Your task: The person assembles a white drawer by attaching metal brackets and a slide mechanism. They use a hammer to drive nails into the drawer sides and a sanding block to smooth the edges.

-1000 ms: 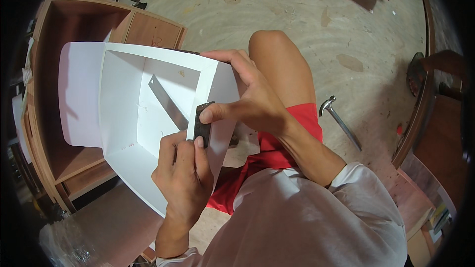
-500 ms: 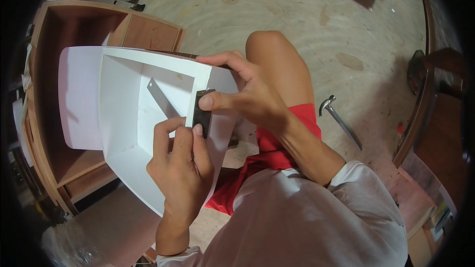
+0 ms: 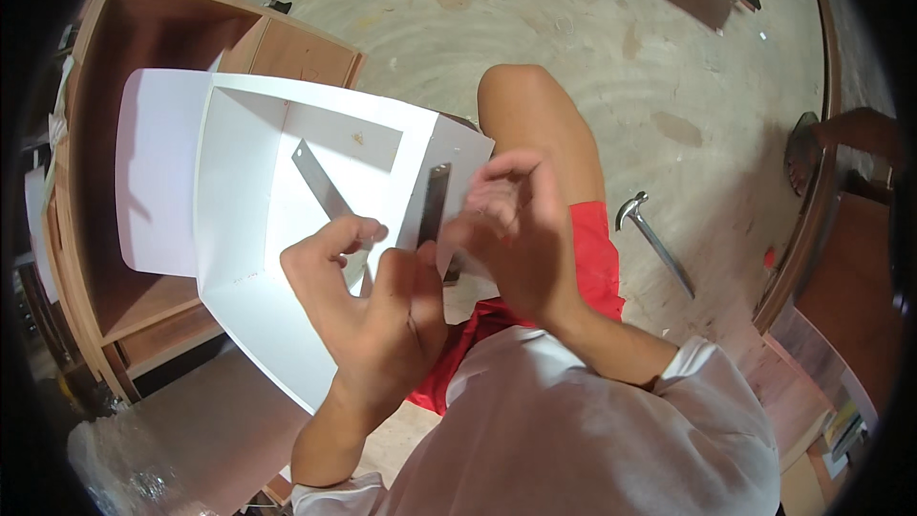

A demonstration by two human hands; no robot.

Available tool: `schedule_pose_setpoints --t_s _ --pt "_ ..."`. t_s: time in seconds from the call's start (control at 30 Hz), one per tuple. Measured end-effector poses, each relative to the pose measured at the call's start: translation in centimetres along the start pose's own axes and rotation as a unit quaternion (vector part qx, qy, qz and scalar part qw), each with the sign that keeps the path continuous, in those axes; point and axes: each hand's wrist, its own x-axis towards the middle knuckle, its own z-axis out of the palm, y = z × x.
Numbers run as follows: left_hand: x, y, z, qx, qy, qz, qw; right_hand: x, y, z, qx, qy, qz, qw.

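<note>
Floor (image 3: 535, 14) below, dark strip (image 3: 435, 203) between hands (image 3: 377, 315) (image 3: 521, 248)

We had a dull grey-green hard floor (image 3: 621, 148) around us, with irregular brownish patches (image 3: 676, 127) and small pale scraps (image 3: 763, 35) scattered over it. Directly on it, over on our right, we saw a shiny silver metal claw hammer (image 3: 659, 247), its head at the far end and its handle slanting back towards us; what bore the white, open, rectangular box (image 3: 250, 325), we could not tell
</note>
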Motion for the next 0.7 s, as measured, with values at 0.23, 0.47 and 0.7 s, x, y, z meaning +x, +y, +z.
schedule_pose_setpoints --t_s 0.23,0.47,0.7 --pt "-0.8 -0.8 -1.7 -0.092 -0.085 -0.006 0.992 -1.7 -3.4 0.3 0.127 -0.102 0.202 0.966" --pt "5.3 -5.4 -0.8 -0.086 -0.03 0.073 0.993 -1.8 -2.2 -0.7 -0.043 0.032 0.075 0.996" --pt "9.7 -9.7 3.2 -0.198 -0.128 0.134 0.963 -3.1 -3.7 0.3 -0.16 0.035 0.016 0.986"
